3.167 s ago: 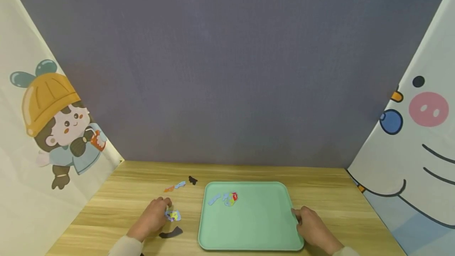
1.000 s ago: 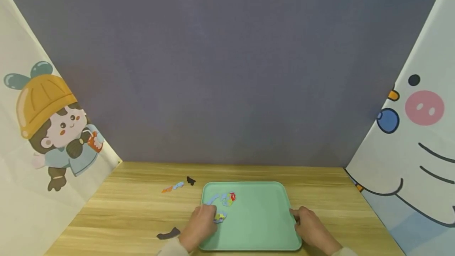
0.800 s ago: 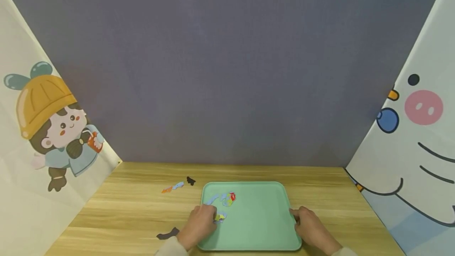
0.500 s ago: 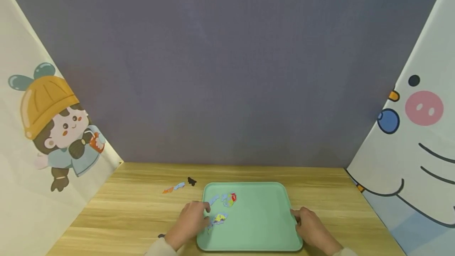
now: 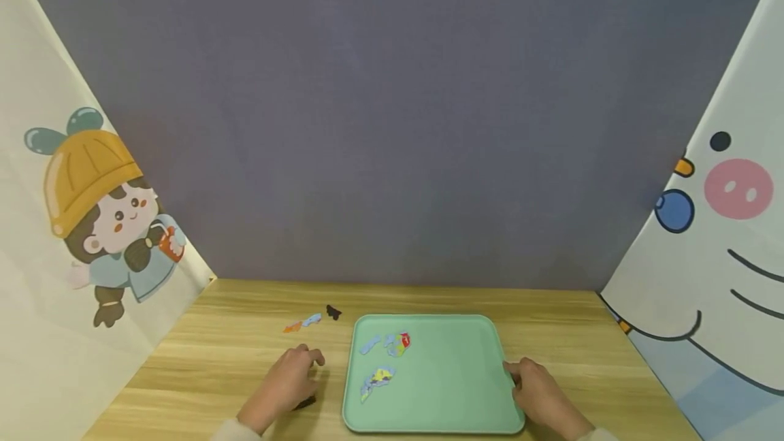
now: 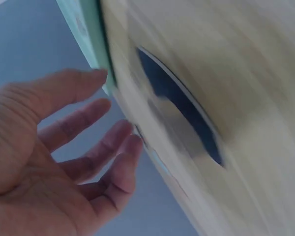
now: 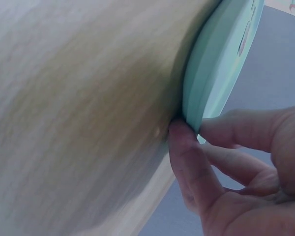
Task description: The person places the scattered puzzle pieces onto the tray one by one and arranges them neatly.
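My left hand point(image 5: 284, 381) hovers over the wooden table left of the tray, fingers loosely bent and apart, holding nothing. Just under it lies a dark, curved flat piece point(image 5: 305, 403), partly hidden by the hand in the head view. The left wrist view shows the dark piece point(image 6: 181, 100) lying apart from the fingertips. My right hand point(image 5: 540, 392) pinches the right rim of the light green tray point(image 5: 453, 386), thumb on its inner side. Inside the tray, on the left, are a yellow-and-blue piece point(image 5: 382, 376), a red-and-yellow piece point(image 5: 401, 343) and a narrow blue piece point(image 5: 370, 344).
Farther back on the table point(image 5: 220, 332) lie an orange piece point(image 5: 292, 327), a light blue piece point(image 5: 312, 319) and a small black piece point(image 5: 333, 312). A grey partition point(image 5: 392, 155) rises behind the table, with printed cloths on both sides.
My left hand carried the yellow-and-blue piece from the table into the tray, let go, and moved back left over the dark piece. The right hand stayed at the tray's rim.
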Tool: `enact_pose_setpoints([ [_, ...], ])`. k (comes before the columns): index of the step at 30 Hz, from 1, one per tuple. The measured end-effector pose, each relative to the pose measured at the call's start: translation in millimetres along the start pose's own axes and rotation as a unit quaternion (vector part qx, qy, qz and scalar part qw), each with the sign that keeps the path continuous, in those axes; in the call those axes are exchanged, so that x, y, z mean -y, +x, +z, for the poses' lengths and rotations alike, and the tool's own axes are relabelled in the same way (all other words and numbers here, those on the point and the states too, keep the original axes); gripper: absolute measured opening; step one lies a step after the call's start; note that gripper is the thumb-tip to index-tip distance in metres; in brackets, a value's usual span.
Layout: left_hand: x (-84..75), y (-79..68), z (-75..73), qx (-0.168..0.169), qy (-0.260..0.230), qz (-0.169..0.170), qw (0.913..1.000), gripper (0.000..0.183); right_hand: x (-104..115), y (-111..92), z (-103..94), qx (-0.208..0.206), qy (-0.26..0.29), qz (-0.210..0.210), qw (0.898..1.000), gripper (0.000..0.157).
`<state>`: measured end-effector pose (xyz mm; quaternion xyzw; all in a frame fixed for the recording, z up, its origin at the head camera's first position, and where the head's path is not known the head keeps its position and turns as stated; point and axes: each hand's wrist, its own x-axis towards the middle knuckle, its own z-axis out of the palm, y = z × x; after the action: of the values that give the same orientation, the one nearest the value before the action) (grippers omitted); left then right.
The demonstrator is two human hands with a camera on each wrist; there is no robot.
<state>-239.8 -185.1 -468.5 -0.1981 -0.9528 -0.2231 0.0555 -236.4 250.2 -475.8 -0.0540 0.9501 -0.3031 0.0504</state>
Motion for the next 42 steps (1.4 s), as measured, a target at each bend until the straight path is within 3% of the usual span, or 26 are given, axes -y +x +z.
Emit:
enact_pose_setpoints([
  [6, 20.1, -14.6, -9.0, 0.049, -0.027, -0.038, 0.9977, 0.039, -1, 0, 0.8, 0.001, 0.003, -0.005, 1.0, 0.04],
  [13, 23.7, -20.3, -10.7, 0.069, -0.023, -0.068, 0.995, 0.033, 0, 0, 0.4, -0.001, 0.006, -0.006, 1.0, 0.04],
  [20, 24.7, -19.2, -9.8, 0.082, -0.027, -0.064, 0.9942, 0.031, 0, 0, 0.8, 0.002, 0.0, -0.002, 1.0, 0.04],
  [27, 26.4, -21.8, -9.8, 0.096, -0.042, -0.026, 0.9942, 0.028, 0, 0, -0.3, 0.0, -0.004, -0.003, 1.0, 0.04],
  [42, 25.1, -17.0, -6.9, 0.076, -0.049, -0.058, 0.9943, 0.027, 1, -1, -1.1, 0.009, 0.006, 0.004, 1.0, 0.04],
])
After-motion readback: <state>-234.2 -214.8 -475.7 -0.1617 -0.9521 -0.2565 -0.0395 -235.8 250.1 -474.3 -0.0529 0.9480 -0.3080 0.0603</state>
